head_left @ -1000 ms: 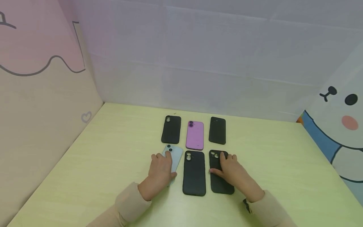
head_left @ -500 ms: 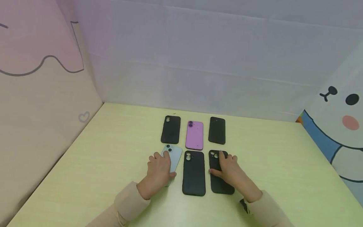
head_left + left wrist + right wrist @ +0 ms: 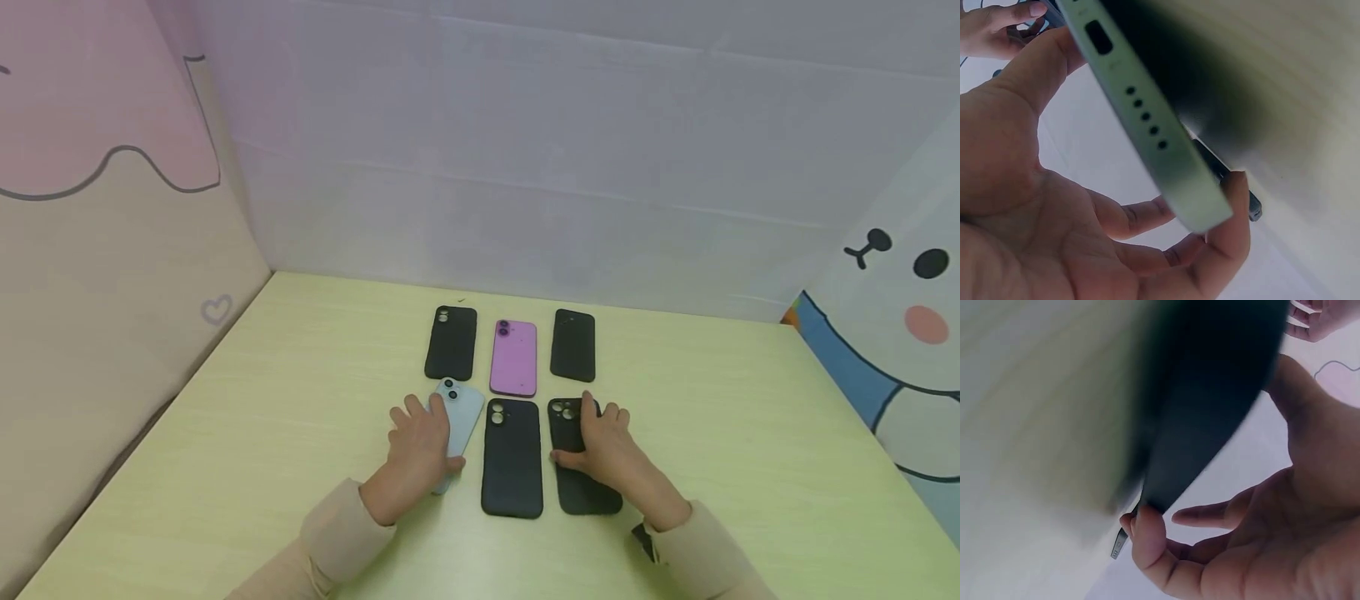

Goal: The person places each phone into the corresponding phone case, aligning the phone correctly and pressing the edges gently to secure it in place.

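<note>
In the head view my left hand [image 3: 418, 446] grips a light blue phone [image 3: 463, 410] by its long sides, camera end pointing away. The left wrist view shows the phone's bottom edge [image 3: 1147, 122] with a port and speaker holes, thumb on one side and fingers on the other. My right hand [image 3: 609, 442] holds a black phone case [image 3: 588, 497] with camera cutouts in the same way. Its dark edge [image 3: 1204, 419] fills much of the right wrist view, between thumb and fingertips. Between the hands lies another black phone case [image 3: 512, 467], flat on the table.
Behind, a row holds a black case [image 3: 452, 343], a purple phone [image 3: 514, 358] and a dark flat phone or case [image 3: 573, 346]. The pale yellow table [image 3: 750, 417] meets a light cloth wall [image 3: 525, 167] at the back. Printed cartoon walls stand on both sides.
The light blue phone has shifted slightly up and turned a little in my left hand. The black case in my right hand has tilted slightly. The other phones and cases stay put.
</note>
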Tool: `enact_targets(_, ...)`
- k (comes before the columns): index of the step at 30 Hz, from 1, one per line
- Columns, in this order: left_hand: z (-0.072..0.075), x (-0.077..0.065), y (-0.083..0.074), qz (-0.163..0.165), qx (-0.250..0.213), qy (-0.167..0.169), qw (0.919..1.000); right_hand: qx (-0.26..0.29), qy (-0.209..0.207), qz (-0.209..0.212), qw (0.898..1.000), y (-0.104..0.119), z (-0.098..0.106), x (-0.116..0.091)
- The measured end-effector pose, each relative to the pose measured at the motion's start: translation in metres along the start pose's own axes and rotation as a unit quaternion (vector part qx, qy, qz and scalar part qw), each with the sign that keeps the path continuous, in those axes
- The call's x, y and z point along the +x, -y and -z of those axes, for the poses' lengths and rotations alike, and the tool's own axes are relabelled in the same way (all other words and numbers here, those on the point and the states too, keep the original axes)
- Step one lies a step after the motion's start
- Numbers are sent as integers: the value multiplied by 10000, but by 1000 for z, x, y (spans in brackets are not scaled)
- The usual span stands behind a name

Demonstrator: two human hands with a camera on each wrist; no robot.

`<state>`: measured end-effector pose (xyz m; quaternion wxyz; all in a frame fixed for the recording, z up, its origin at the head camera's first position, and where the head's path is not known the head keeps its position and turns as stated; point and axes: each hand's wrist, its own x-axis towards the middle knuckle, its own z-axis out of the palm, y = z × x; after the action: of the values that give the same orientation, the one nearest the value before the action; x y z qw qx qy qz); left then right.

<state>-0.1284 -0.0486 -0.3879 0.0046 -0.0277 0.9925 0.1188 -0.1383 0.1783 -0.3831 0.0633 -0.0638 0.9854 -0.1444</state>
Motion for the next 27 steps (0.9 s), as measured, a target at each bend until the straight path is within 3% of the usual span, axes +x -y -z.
enact_targets(8,-1,1,4,-47,16,45,10000,436,204,-333,9983,-3,0,2)
enact_targets(21,7,8,15,-182,-745,827,9936,559,118,28,9984,-16,18,1)
enact_targets(27,14,14,20,-185,-884,1035,9905,593,4,164,9981,-20,21,1)
